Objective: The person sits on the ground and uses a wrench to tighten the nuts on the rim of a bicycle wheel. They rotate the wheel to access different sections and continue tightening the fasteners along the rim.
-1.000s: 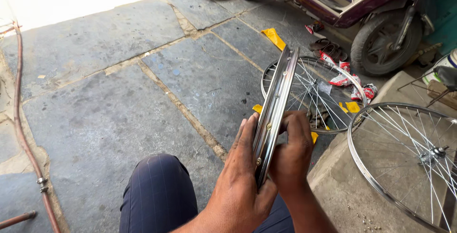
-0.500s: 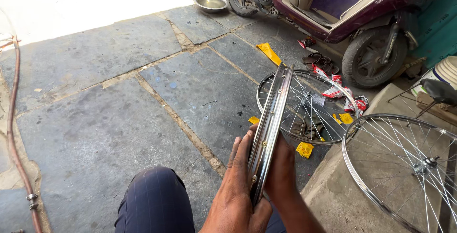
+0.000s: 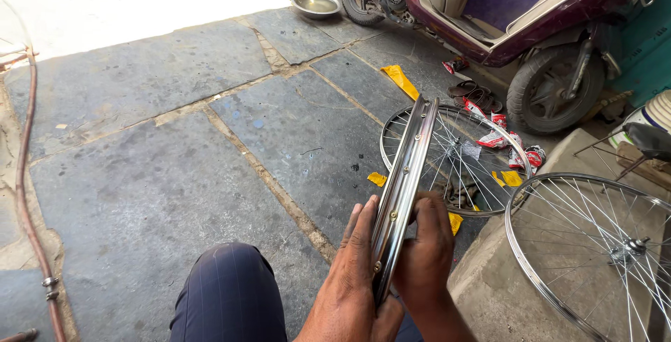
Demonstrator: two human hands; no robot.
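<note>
Head view, looking down over the bent knee (image 3: 227, 293) in dark trousers. A bare chrome wheel rim (image 3: 405, 181) stands on edge between the two hands, seen almost edge-on; its visible line runs up and away from the body, tilted slightly to the right, its far end over the stone floor (image 3: 154, 174). Left hand (image 3: 353, 265): palm flat against the rim's left face, fingers extended upward along the metal; grip is open-handed, pressing rather than wrapping. Right hand (image 3: 426, 251): curled onto the rim's right side, fingers folded over the inner edge, so a narrow closed grip on the rim itself. Both hands bear on the near, lower arc; neither is clearly nearer, they sit opposite one another with the rim clamped between. Nipple holes or rivets show along the rim's centre channel. Beyond it, a spoked wheel (image 3: 454, 164) lies flat on the floor among yellow and red wrappers. A second spoked wheel (image 3: 594, 251) rests on a concrete step (image 3: 503, 293) at right. Maroon scooter (image 3: 517, 13) parked behind; steel bowl (image 3: 316, 4) far back; hose (image 3: 24, 174) along the left edge.
</note>
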